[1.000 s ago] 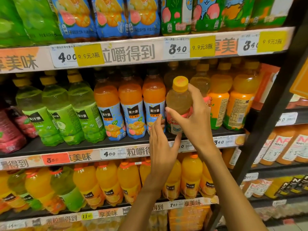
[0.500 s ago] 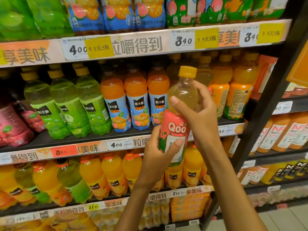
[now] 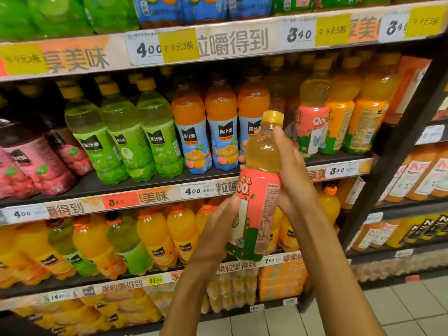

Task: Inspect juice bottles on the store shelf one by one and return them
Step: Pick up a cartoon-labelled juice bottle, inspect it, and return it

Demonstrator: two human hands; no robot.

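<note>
Lower and closer than half a second ago, the pink-labelled juice bottle (image 3: 257,190) now hangs in front of the shelf (image 3: 150,183) edge, clear of the row it belongs to and tipped slightly, its yellow cap (image 3: 273,116) leaning to the right.

On the left, the left hand (image 3: 215,229) curls against the lower part of the label, thumb tip pressed on the label's front; its fingers seem to wrap behind, though they are hidden. It looks like a steadying or turning touch. On the right, the right hand (image 3: 293,173) grips the bottle at the waist where the clear shoulder meets the label, fingers wrapped around the back and thumb along the side. Further right, a matching bottle (image 3: 312,124) stands on the shelf, beside the darker gap at its left, which is probably where this one goes.

The bottle looks full to the neck, so it should feel fairly heavy for its size and bottom-weighted. The thin plastic will likely give a little under a squeeze, and the glossy shrink label may be slick. The waist is the sound place to hold; the cap or base suits the second hand for rotating it to read the print.
</note>
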